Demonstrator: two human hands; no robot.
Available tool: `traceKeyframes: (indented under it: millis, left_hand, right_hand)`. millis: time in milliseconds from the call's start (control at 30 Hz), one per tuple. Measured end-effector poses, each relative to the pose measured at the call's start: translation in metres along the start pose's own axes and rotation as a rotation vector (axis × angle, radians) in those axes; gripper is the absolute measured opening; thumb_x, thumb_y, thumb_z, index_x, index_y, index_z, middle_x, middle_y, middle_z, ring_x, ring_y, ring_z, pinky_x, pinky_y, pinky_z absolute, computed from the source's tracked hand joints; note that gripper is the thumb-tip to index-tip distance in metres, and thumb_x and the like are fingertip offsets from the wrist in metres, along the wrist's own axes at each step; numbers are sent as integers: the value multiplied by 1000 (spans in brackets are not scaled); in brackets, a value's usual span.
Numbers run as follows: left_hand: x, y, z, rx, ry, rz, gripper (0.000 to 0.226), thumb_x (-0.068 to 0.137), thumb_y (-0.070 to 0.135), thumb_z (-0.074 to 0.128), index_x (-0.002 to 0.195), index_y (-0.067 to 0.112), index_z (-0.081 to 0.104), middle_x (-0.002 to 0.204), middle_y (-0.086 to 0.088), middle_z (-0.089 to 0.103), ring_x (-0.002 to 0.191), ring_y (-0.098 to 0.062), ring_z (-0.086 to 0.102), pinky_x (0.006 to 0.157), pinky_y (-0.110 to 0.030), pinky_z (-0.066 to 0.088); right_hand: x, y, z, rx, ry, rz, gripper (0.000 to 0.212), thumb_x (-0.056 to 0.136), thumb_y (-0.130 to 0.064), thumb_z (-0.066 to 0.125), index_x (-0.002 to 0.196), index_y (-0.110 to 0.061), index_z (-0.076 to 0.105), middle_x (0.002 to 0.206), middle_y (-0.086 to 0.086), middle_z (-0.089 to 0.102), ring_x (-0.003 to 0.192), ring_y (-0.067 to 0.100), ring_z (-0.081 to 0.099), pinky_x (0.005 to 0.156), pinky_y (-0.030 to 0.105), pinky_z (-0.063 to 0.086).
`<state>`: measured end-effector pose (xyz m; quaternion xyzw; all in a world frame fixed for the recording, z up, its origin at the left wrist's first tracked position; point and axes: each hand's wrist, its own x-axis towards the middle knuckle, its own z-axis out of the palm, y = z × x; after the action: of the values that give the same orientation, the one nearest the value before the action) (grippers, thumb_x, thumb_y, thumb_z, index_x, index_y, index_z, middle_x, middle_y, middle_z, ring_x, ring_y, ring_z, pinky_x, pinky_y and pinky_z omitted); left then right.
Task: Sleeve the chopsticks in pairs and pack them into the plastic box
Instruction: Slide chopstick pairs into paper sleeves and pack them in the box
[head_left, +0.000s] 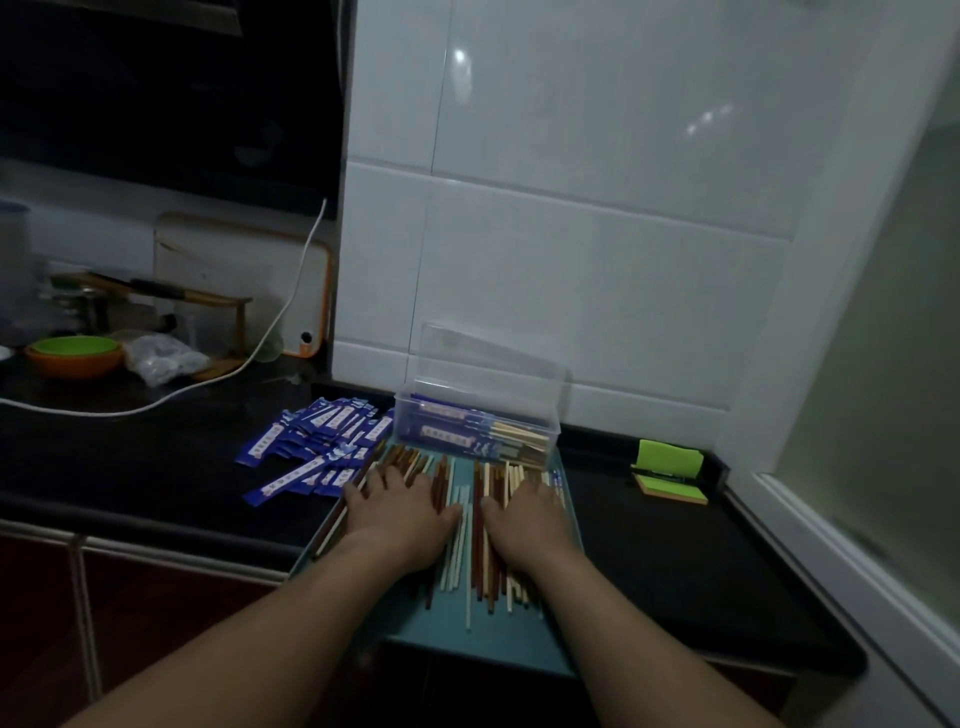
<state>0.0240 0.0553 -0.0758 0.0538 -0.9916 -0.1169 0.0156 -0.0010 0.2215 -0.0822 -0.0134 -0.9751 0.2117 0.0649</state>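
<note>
Loose brown and cream chopsticks (474, 525) lie on a teal tray (498, 644) under the left hand (400, 512) and right hand (527, 514), both flat, gripping nothing. The person should isolate one same-coloured pair, tips aligned, before reaching for the blue paper sleeves (322, 441) by the clear plastic box (480, 395).

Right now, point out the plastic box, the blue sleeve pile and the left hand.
plastic box (406, 434), head view, on its clear left end wall.
blue sleeve pile (322, 441), head view, middle of the heap.
left hand (400, 506), head view, back of the hand.
</note>
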Motion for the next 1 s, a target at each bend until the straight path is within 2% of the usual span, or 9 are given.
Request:
traceKeyframes:
  millis: [67,167,333,467,600,700,867,1000]
  left_hand:
    - [0,-3,-3,-30,31,25,70,100,70,32,154,27,37,167,-14,26,157,-36,18,123,-65,14]
    - [3,-11,-8,-46,57,25,68,100,69,32,153,26,39,166,-13,30,155,-33,21,124,-60,19]
    - [1,-18,-3,-56,8,31,72,101,69,31,159,27,32,171,-14,21,159,-33,13,127,-58,12]
    - [3,-23,-6,-73,39,54,70,101,68,30,159,28,34,170,-10,26,158,-31,17,126,-56,15]
    - [5,-27,-5,-106,17,55,70,101,70,30,160,31,32,171,-7,22,159,-29,13,125,-57,15]
    - [5,-27,-5,-114,26,68,70,101,69,31,160,30,33,171,-6,23,159,-28,14,125,-57,15]
    - [7,-28,-4,-109,41,59,67,102,66,33,154,25,43,164,-7,35,154,-26,25,122,-55,23]
    - [11,-29,-4,-136,67,45,64,102,64,33,148,22,49,157,-8,42,148,-27,32,119,-52,29]
  right_hand:
    - [0,0,-2,57,29,-10,68,100,-55,48,146,-5,47,151,19,48,139,35,44,116,40,38]
    - [1,6,-2,28,42,51,71,100,-57,44,147,-4,47,153,19,45,140,34,42,117,43,37]
    - [-1,-3,10,-35,13,65,77,101,-61,38,152,-3,41,157,21,39,146,36,35,122,44,30]
    - [5,3,8,-11,45,50,79,95,-66,38,150,-10,46,156,18,44,144,35,39,120,45,33]
    - [0,9,7,-57,-46,31,85,100,-67,33,162,-9,26,169,18,23,156,34,19,128,45,20]
    - [-13,2,11,-57,-47,15,84,100,-64,36,160,-6,28,166,18,28,154,33,23,126,44,23]
    - [-34,-15,23,-72,-53,-54,80,103,-57,37,162,-5,21,170,18,18,157,34,13,129,43,15]
    - [-23,-25,30,-39,-49,-108,76,103,-55,39,161,-7,26,169,16,22,156,32,17,128,44,17]
